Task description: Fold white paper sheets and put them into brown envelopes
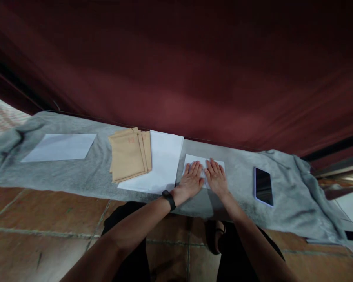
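Note:
A small piece of white paper (204, 159), smaller than the other sheets, lies on the grey cloth, partly covered by my hands. My left hand (191, 180) rests flat on its left part, fingers stretched out, with a dark band on the wrist. On its right part lies my right hand (216, 177), also flat with fingers extended. Whether the paper is folded under my palms cannot be seen. Just left of my hands is a larger white sheet (164, 160). Several brown paper envelopes (128, 154) are stacked on that sheet's left side.
A grey cloth (238, 188) covers the narrow bench. A phone (263, 186) lies on it at the right, and another white sheet (61, 147) at the far left. Dark red fabric (176, 86) hangs along the back edge. Below is a tiled floor (47, 219).

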Tool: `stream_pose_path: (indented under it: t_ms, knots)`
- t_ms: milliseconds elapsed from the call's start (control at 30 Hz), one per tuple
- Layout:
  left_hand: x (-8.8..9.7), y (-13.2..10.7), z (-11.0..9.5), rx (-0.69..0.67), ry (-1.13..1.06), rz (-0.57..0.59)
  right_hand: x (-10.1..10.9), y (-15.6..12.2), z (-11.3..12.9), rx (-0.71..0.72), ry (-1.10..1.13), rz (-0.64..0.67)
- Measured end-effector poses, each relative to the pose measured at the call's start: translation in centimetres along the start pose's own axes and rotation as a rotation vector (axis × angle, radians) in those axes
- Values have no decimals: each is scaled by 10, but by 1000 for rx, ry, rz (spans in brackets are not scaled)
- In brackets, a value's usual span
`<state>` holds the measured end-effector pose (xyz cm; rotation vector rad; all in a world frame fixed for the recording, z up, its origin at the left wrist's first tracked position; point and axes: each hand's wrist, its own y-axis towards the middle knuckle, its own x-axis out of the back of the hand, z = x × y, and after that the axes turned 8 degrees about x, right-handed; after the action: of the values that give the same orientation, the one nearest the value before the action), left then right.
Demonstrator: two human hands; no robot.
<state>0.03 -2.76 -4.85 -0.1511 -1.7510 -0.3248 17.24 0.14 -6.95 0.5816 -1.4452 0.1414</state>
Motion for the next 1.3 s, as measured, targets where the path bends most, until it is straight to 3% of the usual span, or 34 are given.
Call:
stream_pose_path:
  t_ms: [367, 500, 600, 733, 900, 1133, 1200, 1300]
  knots:
    - [-2, -6, 12, 205, 0, -73, 8, -11, -14, -146, -12, 18]
    - [-6, 3, 10, 111, 6, -152, 12, -4, -4, -167, 24, -5]
    - [-9, 14, 6, -8, 3, -166, 12, 5, 13, -76, 94, 0]
    - [-12, 23, 5, 4, 14, -142, 8, 11, 22, -7, 137, 12]
    - [-9, 22, 10, 45, 16, -170, 4, 1, -5, -103, 63, -62]
    - [4, 18, 14, 111, 45, -103, 10, -3, -48, -255, 105, -85]
    - [8, 12, 8, 52, 26, -101, 14, 5, -58, -238, 159, -87]
    - [10, 0, -4, -173, -37, -54, 22, 21, -64, -165, 215, -44]
